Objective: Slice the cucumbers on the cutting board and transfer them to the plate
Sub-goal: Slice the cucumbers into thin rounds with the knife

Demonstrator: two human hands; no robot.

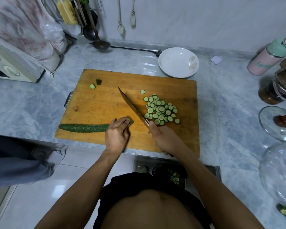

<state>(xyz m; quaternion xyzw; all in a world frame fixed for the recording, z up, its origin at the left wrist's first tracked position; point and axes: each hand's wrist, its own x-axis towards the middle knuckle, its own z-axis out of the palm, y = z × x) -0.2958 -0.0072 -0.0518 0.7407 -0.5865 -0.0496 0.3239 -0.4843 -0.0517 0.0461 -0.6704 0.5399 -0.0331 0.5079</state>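
Observation:
A wooden cutting board (106, 103) lies on the grey counter. Along its near left edge lies a long dark cucumber (84, 128), with my left hand (116, 135) gripping its right end, fingertips curled over it. My right hand (163, 138) holds the handle of a knife (130, 106), whose blade runs diagonally up-left across the board, just right of the cucumber's end. A pile of several cucumber slices (160, 111) sits to the right of the blade. Two cut end pieces (96, 83) rest near the board's far left. A white plate (178, 62) stands bare beyond the board's far right corner.
A ladle (100, 44) and a black cable lie at the back wall. A pink and green flask (269, 58) and a dark jar (274, 91) stand at right, glass lids (277, 123) near them. A white appliance (12, 65) stands left. Another person's leg (18, 159) is at left.

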